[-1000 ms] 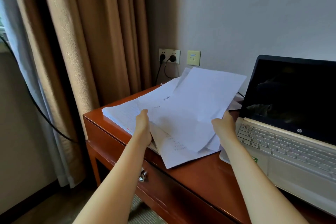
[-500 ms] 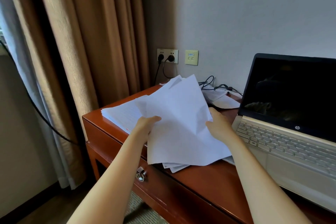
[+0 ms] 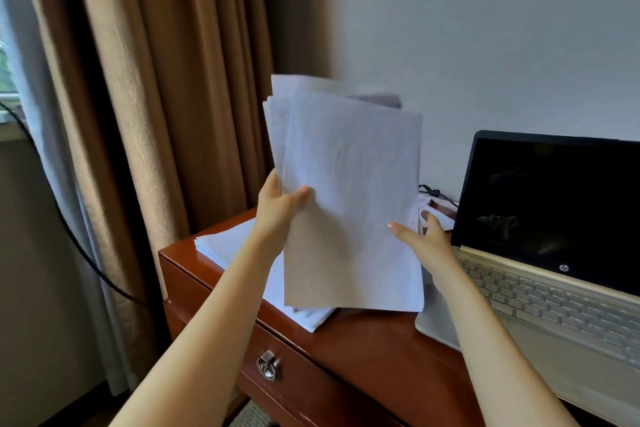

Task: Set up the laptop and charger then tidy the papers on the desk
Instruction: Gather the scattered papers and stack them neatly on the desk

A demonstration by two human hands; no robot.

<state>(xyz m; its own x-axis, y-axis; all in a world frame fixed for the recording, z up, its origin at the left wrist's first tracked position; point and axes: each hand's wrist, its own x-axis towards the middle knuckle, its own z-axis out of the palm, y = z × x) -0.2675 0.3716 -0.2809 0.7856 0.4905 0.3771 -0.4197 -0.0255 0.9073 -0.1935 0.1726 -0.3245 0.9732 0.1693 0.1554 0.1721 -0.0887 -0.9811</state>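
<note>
I hold a sheaf of white papers (image 3: 349,191) upright above the desk. My left hand (image 3: 278,208) grips its left edge, thumb across the front. My right hand (image 3: 420,241) holds the right edge, thumb on the front and fingers behind. A second stack of papers (image 3: 228,243) lies flat on the desk's left corner, partly hidden by the sheaf. The open laptop (image 3: 554,253) with a dark screen sits at the right. A black charger cable (image 3: 433,192) shows behind the sheaf by the wall.
The red-brown wooden desk (image 3: 367,343) has a drawer with a metal ring pull (image 3: 267,366). Brown curtains (image 3: 166,87) hang at the left, with a black cable (image 3: 69,236) running across them. A white wall stands behind the desk.
Both hands have gathered the loose sheets and raised them from lying on the desk to standing upright. The sheaf now hides the wall sockets.
</note>
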